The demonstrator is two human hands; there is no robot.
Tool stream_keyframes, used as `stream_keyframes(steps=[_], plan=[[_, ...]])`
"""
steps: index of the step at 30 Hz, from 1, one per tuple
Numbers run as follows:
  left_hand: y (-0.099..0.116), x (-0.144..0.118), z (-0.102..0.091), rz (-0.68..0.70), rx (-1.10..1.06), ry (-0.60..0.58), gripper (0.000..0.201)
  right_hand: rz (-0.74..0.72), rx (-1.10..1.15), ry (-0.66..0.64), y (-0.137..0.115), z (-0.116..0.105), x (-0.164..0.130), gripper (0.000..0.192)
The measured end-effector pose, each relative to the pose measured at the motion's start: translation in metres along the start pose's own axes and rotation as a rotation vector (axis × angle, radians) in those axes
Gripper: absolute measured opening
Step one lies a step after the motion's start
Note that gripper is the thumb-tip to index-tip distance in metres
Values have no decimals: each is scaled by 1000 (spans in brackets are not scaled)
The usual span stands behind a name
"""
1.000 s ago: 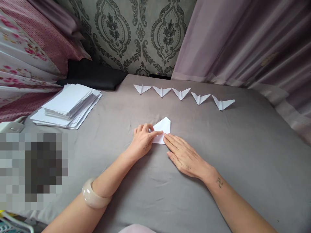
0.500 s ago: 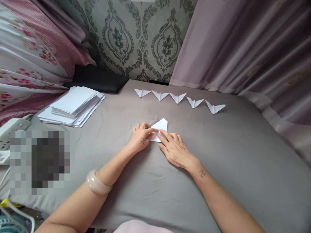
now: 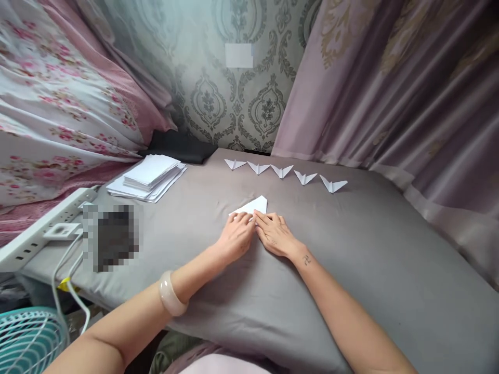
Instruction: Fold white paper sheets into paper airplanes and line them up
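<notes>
While the fingers of the left hand (image 3: 238, 236) curl down over the folded paper (image 3: 258, 205), the right hand (image 3: 277, 234) rests its outstretched index finger on the same piece, its other fingers loosely bent. The left fingertips are hidden, so I cannot tell whether they pinch it. The paper is white, smooth and crisp-edged, with a blunt angled tip aimed at the far edge of the bench (image 3: 370, 270); it lies midway between the left and right edges. A glossy, pale bangle (image 3: 170, 293) rings the left forearm.

Beyond the hands, five white paper planes (image 3: 281, 171) stand in a slanting row near the far edge, each a spread V with a raised central ridge. By the far left corner sits a stack of white sheets (image 3: 152, 171), smaller ones on larger, beside matt black material (image 3: 183, 148). Soft grey cloth, lightly wrinkled, covers the bench.

Along the left edge runs a white plastic power strip (image 3: 29, 239), with a white adapter (image 3: 62, 230) against it and pale cables trailing down. Below that edge shows a fan (image 3: 31, 337) with a round wire grille, white and turquoise.
</notes>
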State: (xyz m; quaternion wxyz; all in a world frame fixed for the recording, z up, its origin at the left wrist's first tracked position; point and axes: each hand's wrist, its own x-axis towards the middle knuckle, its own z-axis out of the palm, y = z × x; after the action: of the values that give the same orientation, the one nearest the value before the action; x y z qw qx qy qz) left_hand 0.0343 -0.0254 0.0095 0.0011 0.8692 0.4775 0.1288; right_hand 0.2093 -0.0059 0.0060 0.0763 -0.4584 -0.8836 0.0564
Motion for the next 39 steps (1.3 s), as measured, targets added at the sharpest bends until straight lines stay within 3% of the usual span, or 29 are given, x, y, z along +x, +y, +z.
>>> stream_keyframes(steps=[6,16,25,31,39], plan=[[21,-15,12,-35,48,-66,53,28,-31,11,-8,3,0,51],[3,-20,16,-26,-19,-51,52,242,-96,71,-41,12,4,52],[-10,-20,17,51,-46,-60,52,212,-95,146,-38,17,4,50],[-14,-21,15,56,-64,-50,50,239,-103,100,-42,13,5,50],[-18,-21,8,16,-62,-65,50,224,-101,135,-39,16,4,51]])
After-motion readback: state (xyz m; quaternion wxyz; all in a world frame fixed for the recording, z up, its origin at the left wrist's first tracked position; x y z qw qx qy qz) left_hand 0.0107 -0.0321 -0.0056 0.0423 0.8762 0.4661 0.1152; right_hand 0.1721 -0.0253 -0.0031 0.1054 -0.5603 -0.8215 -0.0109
